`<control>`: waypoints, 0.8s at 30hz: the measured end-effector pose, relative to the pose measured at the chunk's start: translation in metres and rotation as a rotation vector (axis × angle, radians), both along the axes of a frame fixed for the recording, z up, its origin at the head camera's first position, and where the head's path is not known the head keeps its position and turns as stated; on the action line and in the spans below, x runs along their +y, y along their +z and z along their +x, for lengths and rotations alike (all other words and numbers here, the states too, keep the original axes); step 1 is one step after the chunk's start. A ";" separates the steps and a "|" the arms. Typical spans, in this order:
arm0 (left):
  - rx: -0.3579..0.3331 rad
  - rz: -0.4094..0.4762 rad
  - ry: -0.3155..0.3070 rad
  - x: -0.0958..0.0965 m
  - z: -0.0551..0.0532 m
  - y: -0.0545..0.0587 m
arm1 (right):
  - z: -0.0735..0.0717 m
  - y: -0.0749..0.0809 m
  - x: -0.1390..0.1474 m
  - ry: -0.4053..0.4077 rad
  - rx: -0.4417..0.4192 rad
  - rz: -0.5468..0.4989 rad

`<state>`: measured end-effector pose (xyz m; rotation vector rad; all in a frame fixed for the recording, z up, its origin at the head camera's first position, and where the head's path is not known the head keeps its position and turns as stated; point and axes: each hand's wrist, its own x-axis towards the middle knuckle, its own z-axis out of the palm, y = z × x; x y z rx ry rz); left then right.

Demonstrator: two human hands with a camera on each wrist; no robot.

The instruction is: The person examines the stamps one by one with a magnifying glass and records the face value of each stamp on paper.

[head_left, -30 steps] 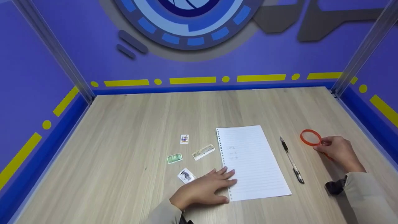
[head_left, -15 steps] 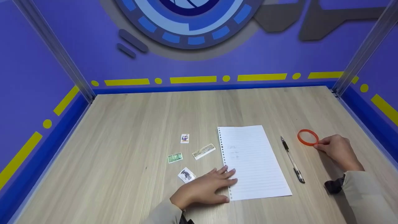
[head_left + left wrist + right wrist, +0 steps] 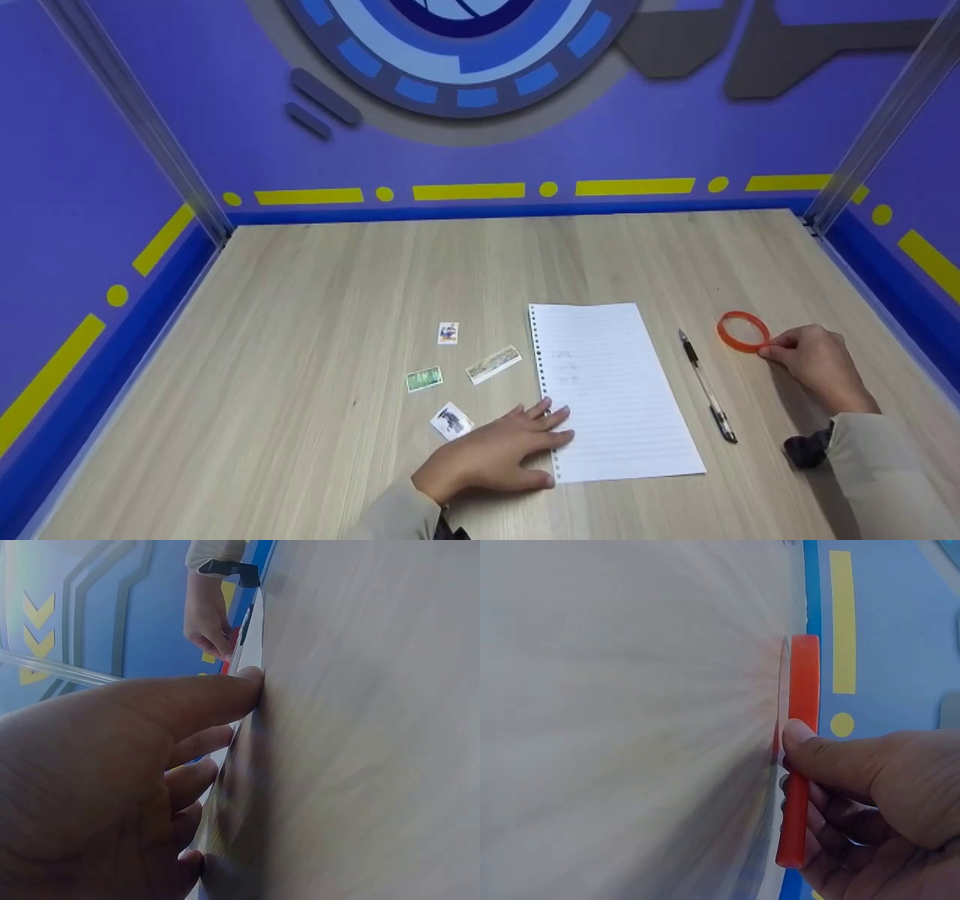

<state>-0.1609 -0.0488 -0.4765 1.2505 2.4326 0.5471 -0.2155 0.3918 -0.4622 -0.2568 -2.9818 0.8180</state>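
Note:
My right hand (image 3: 817,364) pinches an orange-red magnifying glass (image 3: 721,335) between thumb and fingers where its round frame meets the handle. In the right wrist view, the magnifying glass (image 3: 804,682) is seen edge-on, close over the table, its handle pointing back under my palm. With fingers spread, my left hand (image 3: 499,454) rests on the left, punched edge of a lined sheet of paper (image 3: 622,405). A few faint handwritten lines show near the sheet's upper left. Between the sheet and my right hand lies a clear pen (image 3: 706,390) with black ends.
Several stamps lie left of the paper: a small colourful stamp (image 3: 448,334), a green stamp (image 3: 424,379), a long pale stamp (image 3: 493,365) and a black-and-white stamp (image 3: 451,421) close by my left wrist. Purple-blue panels (image 3: 465,161) wall in the wooden table (image 3: 300,337).
The magnifying glass has shifted slightly left, and my right fingers have drawn together at its neck. My left hand keeps its place on the paper.

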 end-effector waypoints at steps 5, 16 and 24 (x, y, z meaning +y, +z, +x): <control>-0.003 0.006 0.000 0.000 0.000 0.001 | 0.000 -0.001 0.000 0.004 0.014 0.002; -0.021 0.001 0.011 0.001 0.000 0.001 | -0.002 0.000 0.002 0.022 0.014 0.005; -0.014 -0.007 0.008 0.001 0.000 0.001 | -0.004 0.001 0.000 0.018 0.011 0.006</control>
